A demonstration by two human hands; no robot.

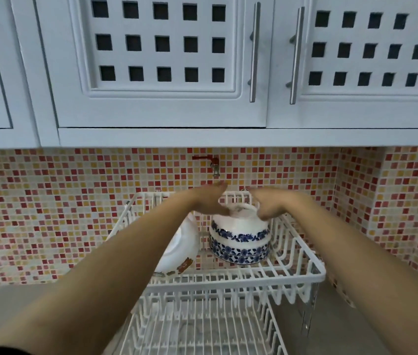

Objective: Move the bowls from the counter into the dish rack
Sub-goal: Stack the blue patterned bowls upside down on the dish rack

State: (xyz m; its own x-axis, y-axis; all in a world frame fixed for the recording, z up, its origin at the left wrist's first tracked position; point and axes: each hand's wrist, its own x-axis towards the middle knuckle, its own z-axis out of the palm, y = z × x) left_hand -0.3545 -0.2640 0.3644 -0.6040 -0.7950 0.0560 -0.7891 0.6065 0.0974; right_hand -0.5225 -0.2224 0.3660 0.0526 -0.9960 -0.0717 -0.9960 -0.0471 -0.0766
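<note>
A stack of white bowls with blue flower bands (240,238) sits upside down in the upper tier of the white wire dish rack (297,274). My left hand (209,199) hovers at the stack's top left, fingers spread, thumb near the top bowl's foot. My right hand (266,204) rests on the top bowl's right side, fingers curled down over it. Whether either hand still grips the bowl is unclear through motion blur. Both forearms reach over the rack's front rail.
A white plate with a brown pattern (181,254) leans on edge left of the bowls. The rack's lower tier (202,329) holds nothing visible. A red-handled tap (213,165) juts from the mosaic wall above the rack. White cabinets (161,60) hang overhead.
</note>
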